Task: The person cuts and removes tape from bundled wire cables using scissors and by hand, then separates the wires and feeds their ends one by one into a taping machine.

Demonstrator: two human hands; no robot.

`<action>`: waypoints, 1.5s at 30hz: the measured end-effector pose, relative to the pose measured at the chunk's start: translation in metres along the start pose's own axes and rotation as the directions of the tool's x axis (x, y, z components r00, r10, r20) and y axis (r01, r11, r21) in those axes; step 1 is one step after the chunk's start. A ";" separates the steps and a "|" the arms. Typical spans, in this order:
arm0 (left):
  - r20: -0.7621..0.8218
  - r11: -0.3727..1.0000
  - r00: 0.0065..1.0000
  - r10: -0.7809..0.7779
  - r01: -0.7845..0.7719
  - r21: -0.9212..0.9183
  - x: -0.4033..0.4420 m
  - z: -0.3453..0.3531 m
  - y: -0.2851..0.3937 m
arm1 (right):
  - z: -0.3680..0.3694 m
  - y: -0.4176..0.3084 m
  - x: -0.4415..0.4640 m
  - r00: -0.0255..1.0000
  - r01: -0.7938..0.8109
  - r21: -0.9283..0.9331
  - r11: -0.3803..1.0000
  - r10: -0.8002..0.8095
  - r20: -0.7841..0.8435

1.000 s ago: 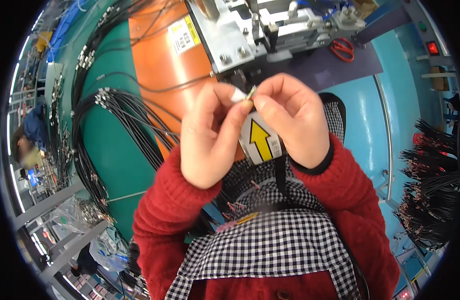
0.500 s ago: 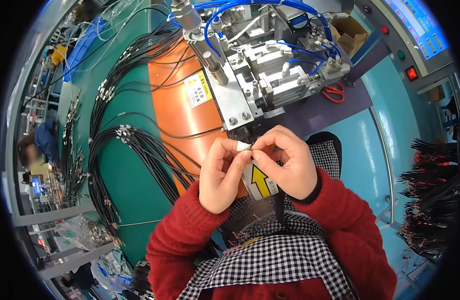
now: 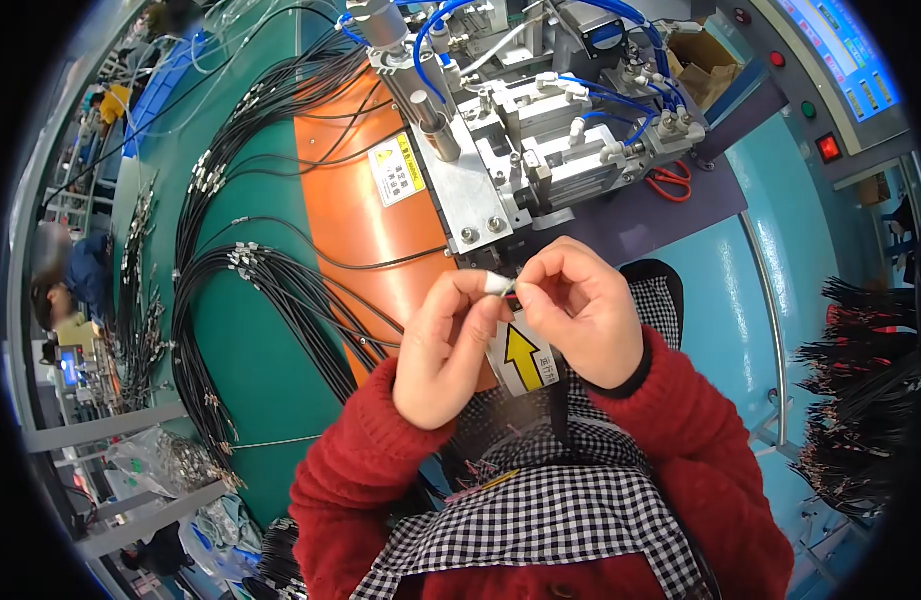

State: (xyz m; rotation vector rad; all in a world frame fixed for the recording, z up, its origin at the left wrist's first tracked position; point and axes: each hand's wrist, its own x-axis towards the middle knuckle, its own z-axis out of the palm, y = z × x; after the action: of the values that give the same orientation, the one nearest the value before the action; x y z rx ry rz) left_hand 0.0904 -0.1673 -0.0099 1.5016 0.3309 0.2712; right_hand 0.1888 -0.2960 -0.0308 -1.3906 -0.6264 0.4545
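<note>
Thin coloured wires (image 3: 512, 289), with green and red showing, stick out between my fingertips just in front of the metal machine (image 3: 469, 205). My left hand (image 3: 443, 350) pinches them from one side, its index fingertip wrapped in a white cover (image 3: 497, 283). From the other side, my right hand (image 3: 587, 318) grips the wires between thumb and index finger. The fingers hide most of the wires, so where they lead cannot be seen. Below the fingertips is a white label with a yellow arrow (image 3: 523, 360).
Bundles of black cables (image 3: 271, 290) lie on the green table (image 3: 256, 390) and orange panel (image 3: 336, 215) at left. Red-handled scissors (image 3: 670, 182) rest beside the machine. A control panel (image 3: 831, 100) stands upper right; more black cables (image 3: 851, 400) hang at far right.
My right hand has shifted slightly up and its fingertips have drawn a little apart from the left ones, showing more of the coloured wires. The view has moved slightly.
</note>
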 end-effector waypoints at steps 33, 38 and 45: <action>0.162 0.654 0.956 0.245 -0.286 0.700 -0.002 -0.007 0.001 | -0.016 -0.002 0.000 0.966 -0.134 -0.146 0.980 0.162 0.201; 0.144 0.908 0.975 -0.168 0.096 0.408 -0.005 -0.017 0.005 | -0.021 -0.009 0.009 0.933 0.250 -0.474 0.845 -0.079 0.351; 0.206 0.907 0.950 -0.235 0.290 -0.305 0.003 -0.020 -0.008 | -0.008 0.001 0.005 0.986 -0.150 0.037 0.988 0.146 0.084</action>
State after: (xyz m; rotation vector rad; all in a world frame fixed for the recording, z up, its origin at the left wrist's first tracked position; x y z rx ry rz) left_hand 0.0857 -0.1483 -0.0183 1.1210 0.3328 -0.0165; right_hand 0.1979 -0.2987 -0.0319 -1.3880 -0.5778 0.6426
